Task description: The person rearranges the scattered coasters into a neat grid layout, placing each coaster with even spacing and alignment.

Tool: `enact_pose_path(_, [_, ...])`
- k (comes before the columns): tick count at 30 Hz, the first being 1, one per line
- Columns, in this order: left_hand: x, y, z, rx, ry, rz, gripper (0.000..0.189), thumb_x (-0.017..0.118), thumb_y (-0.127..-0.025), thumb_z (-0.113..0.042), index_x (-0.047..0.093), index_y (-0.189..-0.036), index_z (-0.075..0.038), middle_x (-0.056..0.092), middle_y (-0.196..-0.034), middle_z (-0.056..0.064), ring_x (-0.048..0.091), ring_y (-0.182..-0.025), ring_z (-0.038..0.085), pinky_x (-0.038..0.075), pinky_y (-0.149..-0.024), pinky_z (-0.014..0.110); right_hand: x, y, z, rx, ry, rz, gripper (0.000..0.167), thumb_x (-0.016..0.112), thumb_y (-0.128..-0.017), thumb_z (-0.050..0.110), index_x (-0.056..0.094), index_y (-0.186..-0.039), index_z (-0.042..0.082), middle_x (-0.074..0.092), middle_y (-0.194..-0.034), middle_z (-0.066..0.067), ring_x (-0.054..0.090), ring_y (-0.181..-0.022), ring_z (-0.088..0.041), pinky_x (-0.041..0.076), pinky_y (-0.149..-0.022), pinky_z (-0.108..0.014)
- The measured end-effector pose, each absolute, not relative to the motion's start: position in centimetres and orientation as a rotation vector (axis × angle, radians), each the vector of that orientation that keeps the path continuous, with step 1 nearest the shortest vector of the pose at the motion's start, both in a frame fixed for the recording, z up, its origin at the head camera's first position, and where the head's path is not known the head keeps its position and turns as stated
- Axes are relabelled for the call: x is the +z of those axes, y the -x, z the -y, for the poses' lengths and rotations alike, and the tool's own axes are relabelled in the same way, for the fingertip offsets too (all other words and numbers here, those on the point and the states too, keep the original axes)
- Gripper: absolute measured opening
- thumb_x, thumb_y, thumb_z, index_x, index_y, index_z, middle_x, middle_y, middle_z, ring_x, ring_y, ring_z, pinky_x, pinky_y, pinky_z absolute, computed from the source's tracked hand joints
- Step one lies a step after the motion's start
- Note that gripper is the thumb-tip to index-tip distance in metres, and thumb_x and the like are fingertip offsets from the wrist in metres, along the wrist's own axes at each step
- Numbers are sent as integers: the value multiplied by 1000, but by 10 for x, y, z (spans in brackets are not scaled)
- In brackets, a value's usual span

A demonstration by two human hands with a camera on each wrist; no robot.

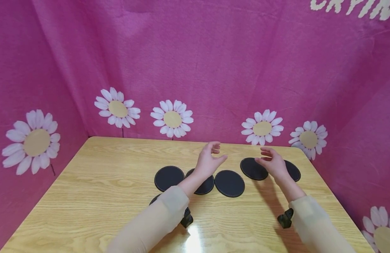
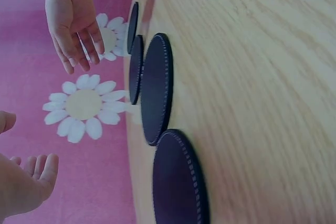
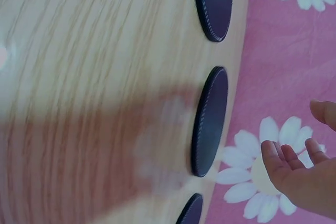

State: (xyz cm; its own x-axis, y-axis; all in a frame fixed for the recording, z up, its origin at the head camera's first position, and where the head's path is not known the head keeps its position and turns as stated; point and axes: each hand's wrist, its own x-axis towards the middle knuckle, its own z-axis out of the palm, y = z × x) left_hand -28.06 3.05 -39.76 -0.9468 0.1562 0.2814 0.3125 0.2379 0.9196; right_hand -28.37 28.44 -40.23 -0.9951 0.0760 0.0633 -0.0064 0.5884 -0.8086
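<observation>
My left hand (image 1: 209,161) is held above the table, fingers loosely bent and thumb apart, with nothing in it. Below it in the head view lies a black round coaster (image 1: 207,186), partly covered by the wrist. To the right, my right hand (image 1: 274,166) hovers in a similar relaxed curve, also holding nothing. It overlaps the gap between one coaster (image 1: 253,169) and another at the far right (image 1: 293,171). Pale stitching runs along the rim of a coaster (image 2: 157,90) in the left wrist view. The two hands are apart, palms facing each other.
More coasters lie flat on the wooden table (image 1: 96,196): one in the middle (image 1: 229,183), one at left (image 1: 168,178), and one mostly hidden by the left sleeve (image 1: 155,198). A pink cloth (image 1: 213,70) with daisies surrounds the table. Dark wrist devices (image 1: 285,218) hang under both forearms.
</observation>
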Motion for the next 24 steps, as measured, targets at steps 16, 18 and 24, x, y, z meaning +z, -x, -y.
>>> enact_pose_path(16, [-424,297,-56,-1660,550,2595,63,70,-85,-19,41,-139,-5,50,-133,13,53,-116,25,48,-91,32,-422,295,-303,1467,205,2813,69,65,-89,15,26,-143,-5,30,-143,-34,33,-130,-46,35,-105,-51])
enact_pose_path(18, [-427,299,-58,-1647,550,2619,63,70,-85,-19,40,-139,-5,49,-135,14,52,-118,26,47,-93,33,-424,297,-306,1457,208,2833,69,64,-89,15,26,-143,-5,30,-142,-34,33,-130,-46,35,-105,-51])
enact_pose_path(24, [-438,309,-64,-1597,621,2696,68,69,-85,-24,37,-141,-2,47,-136,18,51,-120,28,46,-95,33,-432,303,-314,1454,210,2890,70,64,-89,19,26,-143,-4,33,-140,-36,34,-129,-47,34,-105,-52])
